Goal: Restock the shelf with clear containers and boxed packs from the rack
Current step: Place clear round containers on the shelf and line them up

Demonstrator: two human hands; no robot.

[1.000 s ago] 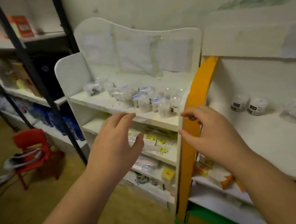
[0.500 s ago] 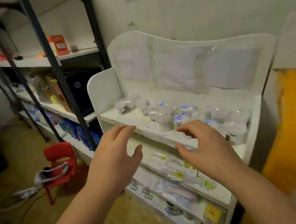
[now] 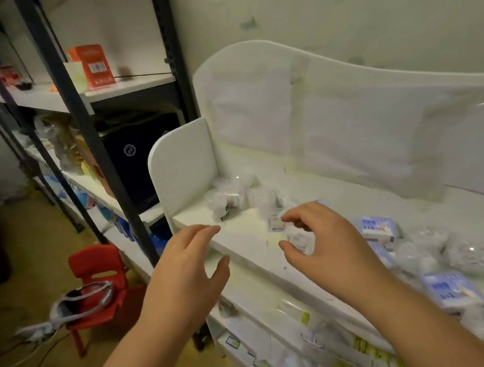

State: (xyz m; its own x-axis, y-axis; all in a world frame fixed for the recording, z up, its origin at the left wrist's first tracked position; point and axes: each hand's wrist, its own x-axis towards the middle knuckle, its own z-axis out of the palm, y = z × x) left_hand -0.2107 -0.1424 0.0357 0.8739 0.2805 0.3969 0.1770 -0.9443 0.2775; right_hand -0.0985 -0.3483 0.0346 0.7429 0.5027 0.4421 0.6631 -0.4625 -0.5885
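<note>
Both your hands are empty: your left hand (image 3: 184,274) is spread open, your right hand (image 3: 320,245) half curled over the white shelf (image 3: 240,237), ready to grab the clear containers (image 3: 230,198) and boxed packs (image 3: 378,225) there.

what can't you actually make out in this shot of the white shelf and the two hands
Head view only:
- Clear containers on the white shelf: blurred; count and contents unclear.
- Boxed packs: print too small and smeared to read.
- Small pack at the right hand: fingers cover part of it; contact unclear.
- Lower shelves: hidden behind both arms and the left hand.
- Shelf's right end: cut off by the frame edge.
</note>
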